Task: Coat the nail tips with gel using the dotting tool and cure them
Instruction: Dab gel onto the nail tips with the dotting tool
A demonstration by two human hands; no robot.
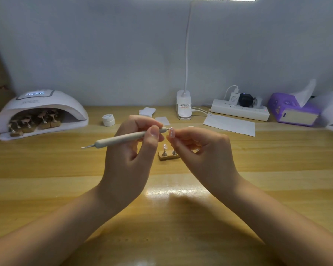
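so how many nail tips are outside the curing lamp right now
2 that I can see: one nail tip pinched in the right hand, at the dotting tool end, and one on the wooden stand. The hands may hide more.

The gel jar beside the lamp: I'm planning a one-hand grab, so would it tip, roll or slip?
The jar is squat and stands upright on the table, so it probably won't tip or roll. It looks small, likely light, and smooth, so perhaps slippery.
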